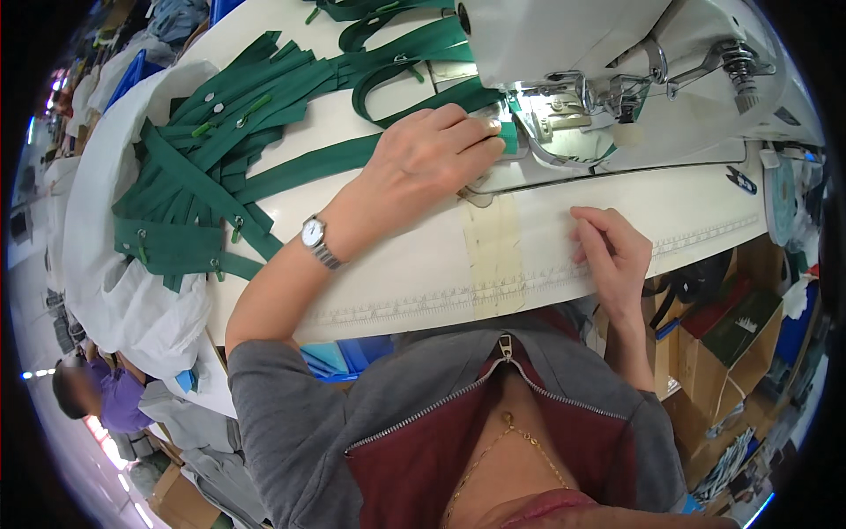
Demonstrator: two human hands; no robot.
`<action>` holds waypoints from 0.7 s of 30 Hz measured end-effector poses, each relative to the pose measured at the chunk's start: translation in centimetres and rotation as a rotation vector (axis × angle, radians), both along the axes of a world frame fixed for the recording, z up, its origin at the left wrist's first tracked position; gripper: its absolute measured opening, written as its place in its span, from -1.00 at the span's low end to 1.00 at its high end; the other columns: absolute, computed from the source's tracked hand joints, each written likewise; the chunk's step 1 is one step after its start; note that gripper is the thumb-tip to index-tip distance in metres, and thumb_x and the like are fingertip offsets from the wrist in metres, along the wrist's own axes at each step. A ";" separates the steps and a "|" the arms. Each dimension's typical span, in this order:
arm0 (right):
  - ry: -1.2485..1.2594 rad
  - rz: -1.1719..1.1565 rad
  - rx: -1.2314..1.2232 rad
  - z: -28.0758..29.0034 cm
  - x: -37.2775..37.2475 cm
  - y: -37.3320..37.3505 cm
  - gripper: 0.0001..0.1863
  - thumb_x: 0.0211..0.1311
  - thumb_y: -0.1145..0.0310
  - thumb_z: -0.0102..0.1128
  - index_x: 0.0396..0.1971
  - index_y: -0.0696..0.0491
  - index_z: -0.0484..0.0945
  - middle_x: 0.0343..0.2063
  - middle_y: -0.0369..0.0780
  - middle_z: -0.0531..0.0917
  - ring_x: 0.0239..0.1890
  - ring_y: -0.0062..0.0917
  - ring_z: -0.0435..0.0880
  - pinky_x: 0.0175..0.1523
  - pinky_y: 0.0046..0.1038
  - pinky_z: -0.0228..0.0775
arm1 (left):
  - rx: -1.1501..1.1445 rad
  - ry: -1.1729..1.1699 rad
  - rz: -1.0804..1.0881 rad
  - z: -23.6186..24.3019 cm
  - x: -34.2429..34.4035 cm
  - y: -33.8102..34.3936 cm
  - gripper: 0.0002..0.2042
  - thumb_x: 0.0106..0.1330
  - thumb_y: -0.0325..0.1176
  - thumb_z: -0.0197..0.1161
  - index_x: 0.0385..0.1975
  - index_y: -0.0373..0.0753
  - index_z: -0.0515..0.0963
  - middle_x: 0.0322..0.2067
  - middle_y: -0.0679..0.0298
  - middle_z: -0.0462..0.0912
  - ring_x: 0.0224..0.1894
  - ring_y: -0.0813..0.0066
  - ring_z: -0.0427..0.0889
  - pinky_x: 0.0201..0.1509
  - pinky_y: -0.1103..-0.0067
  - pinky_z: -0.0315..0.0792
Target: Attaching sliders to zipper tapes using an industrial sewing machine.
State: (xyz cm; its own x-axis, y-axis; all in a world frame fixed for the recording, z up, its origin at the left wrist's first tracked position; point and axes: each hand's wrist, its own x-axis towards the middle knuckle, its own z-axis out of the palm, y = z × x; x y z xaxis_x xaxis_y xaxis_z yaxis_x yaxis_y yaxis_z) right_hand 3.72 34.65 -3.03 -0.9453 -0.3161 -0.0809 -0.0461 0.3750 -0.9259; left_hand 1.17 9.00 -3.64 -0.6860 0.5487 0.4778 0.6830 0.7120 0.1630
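Observation:
My left hand (pixel 434 152), with a watch on its wrist, is closed on a green zipper (pixel 330 165) at the sewing machine's needle area. Its fingertips press the strip's end beside the presser foot (pixel 564 119); the part under the palm is hidden. To the left, a heap of green zippers (pixel 198 181) with small metal and green pulls spreads over the table and a white cloth. More green strips (pixel 423 40) loop behind my left hand. My right hand (pixel 617 256) hovers near the table's front edge, fingers loosely curled and apart, with nothing visible in them.
The white sewing machine (pixel 573 44) fills the back right. A printed ruler (pixel 423 295) and a strip of yellowish tape (pixel 493 256) run on the tabletop. Small thread snips (pixel 740 180) lie at the right. Cardboard boxes (pixel 727 344) stand lower right. Another person (pixel 119 397) is at far left.

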 end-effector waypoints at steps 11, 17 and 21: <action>-0.012 0.017 0.002 0.3 0.0 0.0 -0.84 0.13 0.57 0.08 -0.28 0.20 0.56 -0.58 -0.25 0.54 -0.62 -0.69 0.50 -0.52 -0.69 0.33 | 0.082 -0.067 0.086 -0.2 -0.5 0.3 -0.77 -0.07 -0.46 0.15 -0.34 -0.25 0.54 -0.23 0.35 0.56 -0.30 0.44 0.48 -0.26 0.58 0.46; -0.032 0.016 -0.042 0.0 0.0 0.0 -0.84 0.14 0.57 0.07 -0.28 0.20 0.56 -0.58 -0.25 0.54 -0.62 -0.69 0.49 -0.53 -0.68 0.33 | 0.028 -0.041 0.117 -0.3 -0.4 0.6 -0.78 -0.05 -0.47 0.16 -0.34 -0.26 0.54 -0.22 0.35 0.55 -0.39 0.46 0.44 -0.34 0.60 0.44; -0.029 0.012 -0.060 0.1 0.0 0.1 -0.84 0.14 0.57 0.07 -0.28 0.20 0.56 -0.58 -0.25 0.54 -0.62 -0.69 0.49 -0.53 -0.68 0.34 | 0.050 -0.082 0.130 0.0 -0.3 0.8 -0.78 -0.04 -0.47 0.16 -0.33 -0.27 0.54 -0.22 0.34 0.55 -0.37 0.46 0.44 -0.31 0.60 0.43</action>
